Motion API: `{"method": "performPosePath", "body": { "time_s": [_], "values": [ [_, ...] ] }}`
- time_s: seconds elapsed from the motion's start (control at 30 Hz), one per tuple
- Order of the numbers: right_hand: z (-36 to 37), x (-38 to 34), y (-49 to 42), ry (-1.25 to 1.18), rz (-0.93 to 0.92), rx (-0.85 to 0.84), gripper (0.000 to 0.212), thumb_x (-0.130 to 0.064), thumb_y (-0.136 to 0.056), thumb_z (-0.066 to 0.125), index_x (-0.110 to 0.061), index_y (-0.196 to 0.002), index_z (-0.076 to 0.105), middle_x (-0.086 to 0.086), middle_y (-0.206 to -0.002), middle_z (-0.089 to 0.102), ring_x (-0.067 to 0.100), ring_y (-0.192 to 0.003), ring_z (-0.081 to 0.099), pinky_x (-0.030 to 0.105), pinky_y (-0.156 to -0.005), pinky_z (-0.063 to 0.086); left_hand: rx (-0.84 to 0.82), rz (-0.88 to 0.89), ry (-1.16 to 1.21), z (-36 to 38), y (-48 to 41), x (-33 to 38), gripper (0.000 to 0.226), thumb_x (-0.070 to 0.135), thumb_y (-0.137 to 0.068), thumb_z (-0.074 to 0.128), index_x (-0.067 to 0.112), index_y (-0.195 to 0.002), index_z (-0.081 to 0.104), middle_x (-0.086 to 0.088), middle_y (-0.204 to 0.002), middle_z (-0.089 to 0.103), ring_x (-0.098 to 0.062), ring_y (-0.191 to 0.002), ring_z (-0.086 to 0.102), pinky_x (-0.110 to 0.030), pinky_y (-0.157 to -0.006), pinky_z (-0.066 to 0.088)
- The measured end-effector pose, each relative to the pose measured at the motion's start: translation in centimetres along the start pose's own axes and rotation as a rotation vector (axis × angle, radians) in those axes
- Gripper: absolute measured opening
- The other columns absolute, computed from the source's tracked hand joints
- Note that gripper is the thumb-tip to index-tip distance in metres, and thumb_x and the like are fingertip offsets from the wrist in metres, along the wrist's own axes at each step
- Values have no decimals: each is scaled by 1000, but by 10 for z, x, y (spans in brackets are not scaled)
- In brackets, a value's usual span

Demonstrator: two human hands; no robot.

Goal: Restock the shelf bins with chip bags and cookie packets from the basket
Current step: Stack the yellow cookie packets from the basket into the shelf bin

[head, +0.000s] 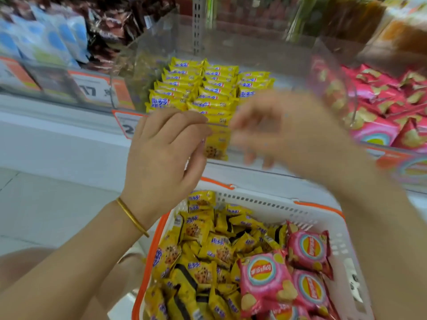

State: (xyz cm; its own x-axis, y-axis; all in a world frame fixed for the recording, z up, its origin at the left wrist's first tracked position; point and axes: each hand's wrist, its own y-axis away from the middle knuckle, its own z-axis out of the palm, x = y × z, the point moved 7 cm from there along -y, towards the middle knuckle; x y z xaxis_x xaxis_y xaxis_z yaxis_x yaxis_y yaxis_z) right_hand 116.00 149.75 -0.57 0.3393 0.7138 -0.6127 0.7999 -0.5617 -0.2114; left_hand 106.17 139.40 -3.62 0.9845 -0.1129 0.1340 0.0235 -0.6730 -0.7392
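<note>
Yellow wrappers dominate the centre. We see a single cookie packet [217, 144] held upright at the near wall of the clear bin [332, 72], between the two hands. The left hand [161, 155] has its fingers curled, and they pinch the packet's left edge; a gold bangle [132, 215] circles that wrist. The right hand [279, 132] is smeared by motion blur just right of the packet, so we cannot tell whether it grips anything or lies open. Nor can we tell whether the packet stands in front of the bin's transparent wall or just behind it.

Farther back inside the bin, shelved cookie packets [203, 88] stand on edge in tidy rows. In the neighbouring bin to the right lie shelved chip bags [381, 100], pink with gold heart shapes.

Near us, below the hands, sits the basket [254, 200], white with an orange rim. Its left part is heaped with loose cookie packets [208, 250]; its right part holds pink chip bags [263, 278] bearing round logos.

At far left on the shelf, blue-and-white bags [46, 35] and dark brown bags [111, 26] stand behind orange-edged price labels [92, 91]. Pale floor tiles [46, 204] show at near left.
</note>
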Motion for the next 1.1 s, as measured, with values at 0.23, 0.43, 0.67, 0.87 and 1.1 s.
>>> {"method": "performPosePath", "body": {
  "time_s": [0.23, 0.43, 0.67, 0.87, 1.1],
  "values": [
    [249, 131, 32, 362, 266, -403, 39, -20, -91, 59, -17, -128, 47, 7, -132, 48, 30, -125, 43, 44, -93, 47, -22, -8, -75, -2, 18, -12, 27, 3, -80, 50, 6, -99, 69, -10, -119, 63, -37, -106, 57, -48, -86, 43],
    [279, 175, 22, 609, 335, -221, 50, -7, -83, 64, -11, -129, 43, 6, -132, 41, 27, -126, 35, 38, -100, 36, -6, 6, -52, 6, 5, -19, 28, 3, -77, 51, 7, -99, 68, -12, -124, 59, -37, -116, 51, -49, -94, 40],
    [275, 176, 25, 706, 332, -222, 34, -10, -88, 58, -12, -122, 54, 6, -130, 46, 28, -123, 37, 37, -100, 35, -9, 7, -23, 13, 0, -20, 25, 0, -76, 50, 4, -95, 67, -15, -123, 59, -39, -115, 51, -51, -93, 40],
    [185, 121, 51, -33, 364, -206, 42, -37, -90, 61, -12, -124, 56, -2, -112, 61, 14, -103, 55, 27, -86, 40, -13, 2, -7, 14, -7, -13, 25, 4, -80, 49, 4, -99, 66, -13, -123, 59, -39, -114, 50, -51, -93, 40],
    [30, 30, 69, -302, 225, -108, 35, -34, -74, 76, -24, -105, 61, -3, -93, 69, 11, -86, 65, 31, -80, 50, 8, -29, -38, 18, -27, 4, 29, 20, -93, 42, 8, -106, 65, -6, -123, 61, -32, -117, 52, -44, -96, 36]
  ]
}}
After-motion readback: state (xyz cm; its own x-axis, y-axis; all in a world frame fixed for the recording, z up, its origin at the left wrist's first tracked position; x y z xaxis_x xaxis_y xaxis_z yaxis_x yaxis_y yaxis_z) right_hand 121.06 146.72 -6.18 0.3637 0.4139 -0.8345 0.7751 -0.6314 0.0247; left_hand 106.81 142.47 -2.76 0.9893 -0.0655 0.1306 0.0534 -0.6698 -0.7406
